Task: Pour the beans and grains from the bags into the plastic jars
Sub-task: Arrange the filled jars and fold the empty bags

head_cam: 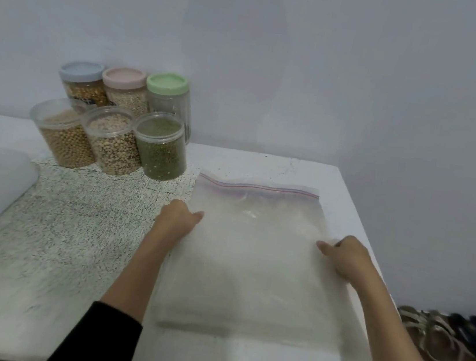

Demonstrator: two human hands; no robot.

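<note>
My left grip [179, 216] and right grip [344, 256] each pinch a side edge of the big zip bag [250, 257] lying flat on the tabletop [72, 234], its red-and-blue seal away from me. The contents look pale, perhaps rice, though blur hides the grains. Behind, six jars [111, 124] stand clustered: three open in front, three lidded at the wall.
</note>
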